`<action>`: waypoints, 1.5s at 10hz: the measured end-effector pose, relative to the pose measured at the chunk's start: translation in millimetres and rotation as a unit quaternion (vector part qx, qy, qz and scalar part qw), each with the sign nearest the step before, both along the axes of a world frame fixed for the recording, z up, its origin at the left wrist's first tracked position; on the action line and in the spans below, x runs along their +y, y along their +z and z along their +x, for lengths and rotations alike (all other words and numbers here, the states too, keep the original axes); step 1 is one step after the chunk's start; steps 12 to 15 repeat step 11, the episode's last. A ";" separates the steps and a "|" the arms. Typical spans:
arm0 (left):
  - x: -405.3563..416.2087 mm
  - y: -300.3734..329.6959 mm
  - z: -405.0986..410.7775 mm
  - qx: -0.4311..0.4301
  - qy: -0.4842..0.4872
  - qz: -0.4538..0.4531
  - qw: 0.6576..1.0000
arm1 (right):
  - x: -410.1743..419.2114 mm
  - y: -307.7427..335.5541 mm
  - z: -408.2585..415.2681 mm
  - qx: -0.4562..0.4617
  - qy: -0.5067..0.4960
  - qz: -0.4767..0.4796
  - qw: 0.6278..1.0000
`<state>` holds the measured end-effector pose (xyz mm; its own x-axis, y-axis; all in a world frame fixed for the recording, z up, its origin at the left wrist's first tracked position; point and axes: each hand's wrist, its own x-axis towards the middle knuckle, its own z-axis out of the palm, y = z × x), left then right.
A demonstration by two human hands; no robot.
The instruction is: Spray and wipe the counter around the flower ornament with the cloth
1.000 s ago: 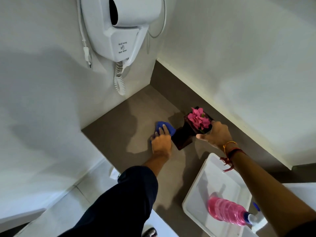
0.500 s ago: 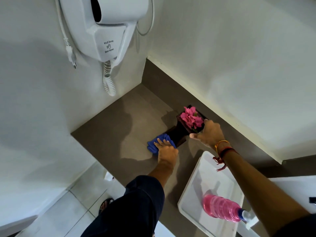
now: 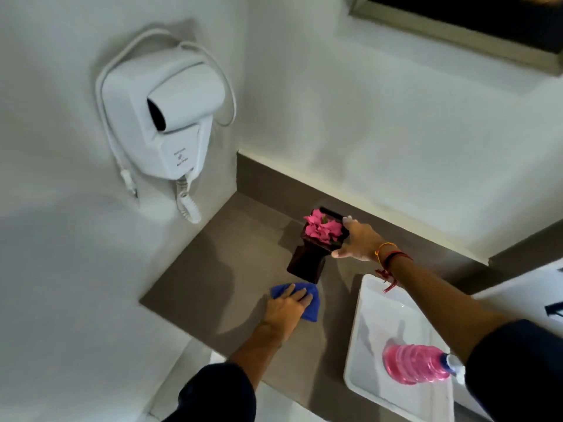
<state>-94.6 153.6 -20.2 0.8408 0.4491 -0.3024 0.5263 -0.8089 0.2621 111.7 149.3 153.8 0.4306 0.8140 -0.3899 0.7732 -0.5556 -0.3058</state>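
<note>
We grip the flower ornament (image 3: 320,239) at its top with our right hand (image 3: 356,239), tilting it toward twelve o'clock so our flattened left hand (image 3: 285,309) can press the blue cloth (image 3: 307,303) across the counter (image 3: 213,269) at its six o'clock.

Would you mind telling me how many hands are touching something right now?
2: the left hand presses the blue cloth on the counter; the right hand holds the flower ornament.

Your hands: two, left hand (image 3: 286,309) and right hand (image 3: 359,239)
Your cloth (image 3: 307,303): one, blue
Flower ornament (image 3: 316,242): one
Spray bottle (image 3: 414,363): one, pink
White tray (image 3: 374,306): one
Wall hair dryer (image 3: 170,117): one
</note>
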 end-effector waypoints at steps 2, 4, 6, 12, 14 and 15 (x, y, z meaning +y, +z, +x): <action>-15.7 15.7 9.6 -0.143 -0.065 0.016 0.988 | -105.0 -33.5 -39.0 0.068 -0.301 0.125 0.943; -77.6 28.8 55.5 -0.219 -0.202 0.011 0.955 | -197.4 -82.4 -63.3 0.391 -0.530 0.199 0.726; -127.8 8.0 79.7 -0.120 -0.272 0.105 0.949 | -242.8 -104.1 -66.8 0.281 -0.544 0.203 0.764; -97.9 115.4 83.5 -0.183 -0.221 0.144 0.947 | -235.9 -15.2 -52.1 -0.027 -0.167 0.096 0.981; -97.9 115.4 83.5 -0.183 -0.221 0.144 0.947 | -235.9 -15.2 -52.1 -0.027 -0.167 0.096 0.981; -97.9 115.4 83.5 -0.183 -0.221 0.144 0.947 | -235.9 -15.2 -52.1 -0.027 -0.167 0.096 0.981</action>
